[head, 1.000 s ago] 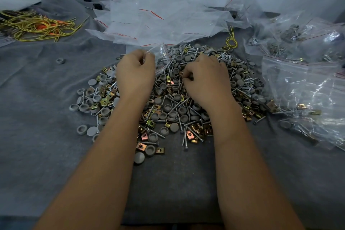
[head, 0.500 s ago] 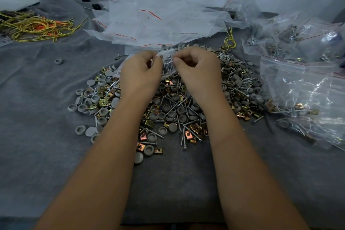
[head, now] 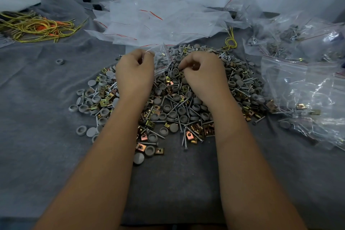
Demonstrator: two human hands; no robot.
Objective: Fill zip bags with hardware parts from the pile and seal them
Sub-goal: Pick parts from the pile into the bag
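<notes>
A pile of hardware parts [head: 173, 110], made of grey caps, screws and brass-coloured clips, lies on the grey cloth in the middle. My left hand [head: 135, 74] rests over the pile's far left and pinches the top of a small clear zip bag [head: 163, 59] that holds several screws. My right hand [head: 202, 73] is over the pile just right of the bag, fingers curled and pinching at small parts; what sits between its fingertips is too small to tell.
A heap of empty clear zip bags [head: 158, 24] lies behind the pile. Filled bags [head: 306, 87] are stacked at the right. Yellow and orange ties [head: 37, 28] lie at the far left, and one yellow tie [head: 231, 42] by the pile. A stray grey cap [head: 60, 61] sits left.
My right hand has left the mouth of the bag and dropped right onto the pile. My left hand keeps hold of the bag, almost in the same place.
</notes>
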